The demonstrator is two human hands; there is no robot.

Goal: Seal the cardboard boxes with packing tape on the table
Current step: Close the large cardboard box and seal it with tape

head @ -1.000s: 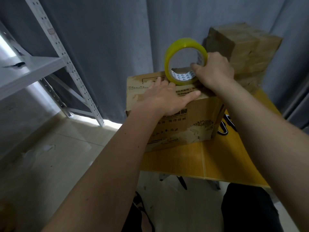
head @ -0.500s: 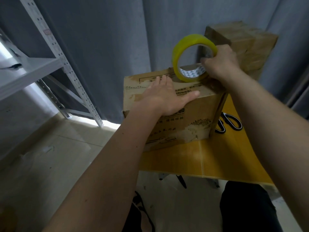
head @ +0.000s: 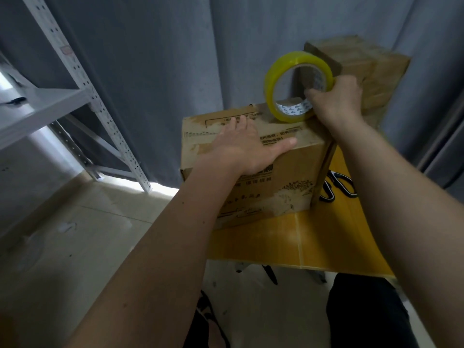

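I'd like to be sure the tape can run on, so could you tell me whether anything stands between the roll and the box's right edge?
Nothing visible does. The roll stands on edge on the box top, near its right edge, gripped by the right hand. The left hand presses flat on the top, left of the roll. The scissors lie on the table, beside the box.

So the box sits on the table. Tape roll is up on its top right corner, scissors right of it, more boxes behind, shelf way off left.
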